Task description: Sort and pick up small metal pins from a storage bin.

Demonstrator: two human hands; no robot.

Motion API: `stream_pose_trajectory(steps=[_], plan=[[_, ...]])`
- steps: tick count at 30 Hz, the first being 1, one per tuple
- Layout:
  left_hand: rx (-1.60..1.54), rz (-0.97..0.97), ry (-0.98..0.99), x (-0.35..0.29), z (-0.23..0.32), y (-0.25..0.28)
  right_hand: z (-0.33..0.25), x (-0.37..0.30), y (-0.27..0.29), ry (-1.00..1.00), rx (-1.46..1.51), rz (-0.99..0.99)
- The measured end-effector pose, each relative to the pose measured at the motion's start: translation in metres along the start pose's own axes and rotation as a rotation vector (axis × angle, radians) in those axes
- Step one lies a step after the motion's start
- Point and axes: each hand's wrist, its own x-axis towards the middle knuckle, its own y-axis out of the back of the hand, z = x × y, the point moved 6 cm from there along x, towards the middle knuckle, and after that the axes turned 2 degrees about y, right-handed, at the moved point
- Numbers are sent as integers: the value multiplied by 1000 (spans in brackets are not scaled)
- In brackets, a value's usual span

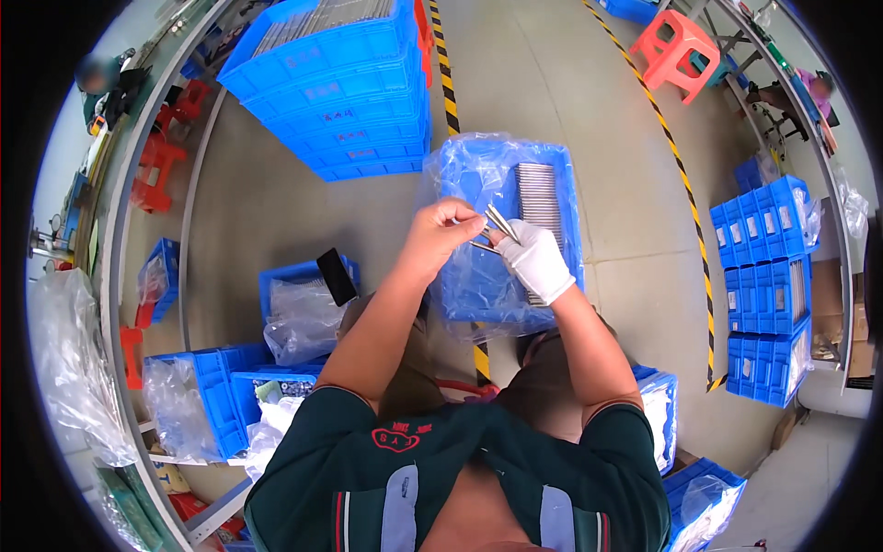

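Note:
In front of me is a blue plastic crate (572, 207) lined with clear plastic film (474, 285). A tight row of slim silvery metal rods (540, 193) lies along its right side. Over the crate my right hand (541, 264), in a white glove with bare fingertips, is closed around several loose metal rods (501, 223) that fan out toward the upper left. My bare left hand (440, 241) meets it from the left, thumb and forefinger pinched at the end of one rod. The fingers partly hide that contact.
A tall stack of blue crates (340, 101) filled with rods stands ahead on the left. More blue crates (768, 276) are piled at right. A black phone (337, 277) rests on a bagged crate by my left arm. Red stools (676, 51) and striped floor tape (685, 184) lie beyond.

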Motion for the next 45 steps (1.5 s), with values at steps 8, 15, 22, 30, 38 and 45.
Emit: stream_pose_trajectory(steps=[8, 15, 22, 30, 38, 45], plan=[[-154, 165, -2, -2, 2, 9, -5, -3, -1, -101, 135, -51], [-137, 25, 80, 0, 0, 7, -2, -10, -14, -229, 477, -286], [-112, -95, 129, -1, -1, 6, -5, -13, -22, -303, 677, -354], [-165, -7, 105, 2, 1, 10, -2, -13, -22, -305, 604, -411], [-111, -54, 102, 0, 4, 7, 4, -15, -29, -332, 651, -449], [-239, 92, -8, 3, 4, 18, 7, -12, -29, -319, 671, -486]])
